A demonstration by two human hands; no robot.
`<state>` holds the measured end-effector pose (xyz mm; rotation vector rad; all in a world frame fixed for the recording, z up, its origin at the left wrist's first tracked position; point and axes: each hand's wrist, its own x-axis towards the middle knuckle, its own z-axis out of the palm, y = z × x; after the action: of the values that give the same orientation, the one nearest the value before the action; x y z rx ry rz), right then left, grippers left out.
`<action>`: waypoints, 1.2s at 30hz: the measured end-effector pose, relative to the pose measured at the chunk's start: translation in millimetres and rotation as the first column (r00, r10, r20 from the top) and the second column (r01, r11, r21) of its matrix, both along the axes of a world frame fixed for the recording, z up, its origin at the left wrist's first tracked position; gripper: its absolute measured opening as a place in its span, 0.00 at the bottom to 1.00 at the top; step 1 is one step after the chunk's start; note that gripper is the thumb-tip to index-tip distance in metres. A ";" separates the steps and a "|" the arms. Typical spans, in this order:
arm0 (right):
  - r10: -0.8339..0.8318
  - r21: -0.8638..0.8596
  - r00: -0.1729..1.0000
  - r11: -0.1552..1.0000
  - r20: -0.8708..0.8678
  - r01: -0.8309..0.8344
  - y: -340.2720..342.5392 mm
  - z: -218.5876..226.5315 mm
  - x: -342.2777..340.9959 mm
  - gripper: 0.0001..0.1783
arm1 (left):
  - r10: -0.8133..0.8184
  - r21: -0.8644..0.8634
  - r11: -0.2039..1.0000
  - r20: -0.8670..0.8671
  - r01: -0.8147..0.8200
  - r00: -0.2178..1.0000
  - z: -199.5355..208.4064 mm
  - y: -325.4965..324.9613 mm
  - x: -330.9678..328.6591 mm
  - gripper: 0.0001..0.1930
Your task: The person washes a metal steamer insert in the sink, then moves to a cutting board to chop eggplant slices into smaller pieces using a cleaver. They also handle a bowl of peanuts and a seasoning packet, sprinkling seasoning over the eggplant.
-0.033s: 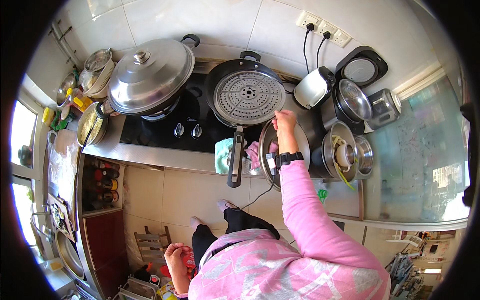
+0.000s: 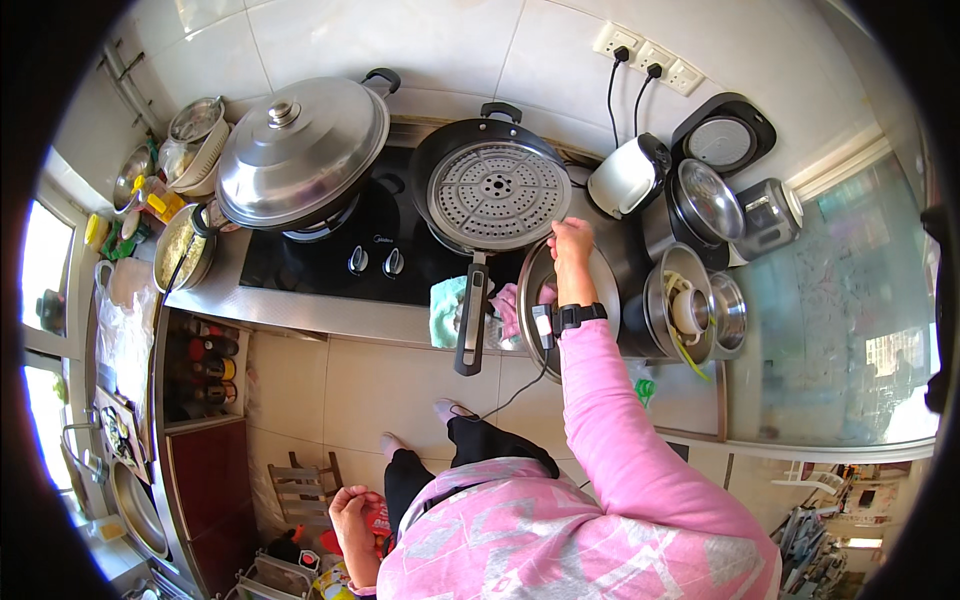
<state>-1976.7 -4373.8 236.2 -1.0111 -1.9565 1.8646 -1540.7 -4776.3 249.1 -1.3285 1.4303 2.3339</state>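
A round perforated metal steamer rack (image 2: 498, 190) lies in a black wok (image 2: 430, 170) with a long handle. My right hand (image 2: 572, 248) reaches over the counter, its fingers pinched at the rack's lower right rim. Below my wrist is a round metal lid (image 2: 603, 295), partly hidden by my forearm. My left hand (image 2: 352, 512) hangs low by my side, its fingers loosely curled, and nothing shows in it. Beside the wok handle lie a mint-green cloth (image 2: 446, 305) and a pink cloth (image 2: 506, 308).
A large lidded wok (image 2: 300, 160) stands on the left of the black cooktop (image 2: 330, 255). To the right are a white kettle (image 2: 622, 180) and stacked metal bowls (image 2: 655, 310). A bowl of shredded food (image 2: 180, 255) sits at the counter's left. A wooden chair (image 2: 300, 485) stands on the floor.
My right hand has shifted very slightly, staying at the rack's rim. Nothing else has visibly moved.
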 end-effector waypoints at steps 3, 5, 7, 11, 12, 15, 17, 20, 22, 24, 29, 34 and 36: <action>-0.022 -0.060 0.999 0.998 -0.029 0.021 12.1 -12.0 -13.6 0.24 | 0.013 -0.001 1.000 -0.006 -0.013 1.000 -1.4 3.0 0.8 0.07; -0.037 0.021 0.998 0.999 -0.053 0.039 18.4 -20.7 -21.8 0.23 | 0.021 -0.011 1.000 0.018 -0.021 1.000 -2.0 4.5 1.7 0.07; -0.041 0.074 0.995 0.996 -0.088 0.048 21.6 -25.5 -27.5 0.22 | 0.029 -0.015 0.999 0.020 -0.029 0.999 -2.4 6.1 1.9 0.07; -0.072 0.018 0.993 0.997 -0.096 0.074 21.9 -20.9 -28.7 0.18 | 0.023 -0.018 1.000 0.034 -0.023 0.999 -2.0 10.5 -1.4 0.07; -0.087 0.001 0.990 0.996 -0.108 0.088 21.3 -16.6 -27.8 0.16 | 0.021 -0.013 1.000 0.019 -0.021 1.000 -2.0 11.3 -3.0 0.07; -0.092 -0.134 0.995 0.987 -0.048 0.085 17.6 -1.0 -26.9 0.11 | 0.028 0.009 1.000 0.022 -0.028 0.999 -2.7 14.0 -7.0 0.07; -0.104 -0.098 0.994 0.989 0.029 0.106 17.6 9.1 -27.3 0.09 | 0.027 -0.007 1.000 0.034 -0.027 0.999 -3.8 14.5 -8.4 0.07; -0.101 -0.120 0.991 0.987 0.086 0.111 21.3 17.6 -28.3 0.06 | 0.029 -0.002 1.000 0.010 -0.029 1.000 -5.8 14.6 -7.0 0.06; -0.075 -0.138 0.991 0.986 0.109 0.090 27.3 17.9 -28.4 0.05 | 0.037 0.010 0.999 0.011 -0.037 0.999 -7.0 15.0 -4.7 0.06; -0.023 -0.139 0.993 0.990 0.118 0.040 33.4 15.5 -28.6 0.05 | 0.052 0.020 0.998 0.030 -0.053 0.998 -7.6 15.1 -2.6 0.07; 0.158 0.504 0.985 0.858 -0.067 -0.103 28.5 8.4 -38.6 0.13 | 0.064 0.005 0.998 0.029 -0.064 0.998 -7.6 17.9 -0.1 0.06; 0.554 0.558 0.812 0.622 0.182 -0.550 -15.3 8.0 -69.0 0.12 | 0.061 0.015 0.998 0.021 -0.062 0.998 -7.4 18.3 -2.0 0.06; 0.573 0.548 0.750 0.531 0.331 -0.647 -35.5 7.2 -82.0 0.12 | 0.071 0.014 0.997 0.003 -0.071 0.997 -8.1 17.4 -0.6 0.06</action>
<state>-2058.8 -4409.3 243.4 -0.1955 -2.9865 1.1529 -1541.3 -4758.9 241.0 -1.4003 1.3849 2.3805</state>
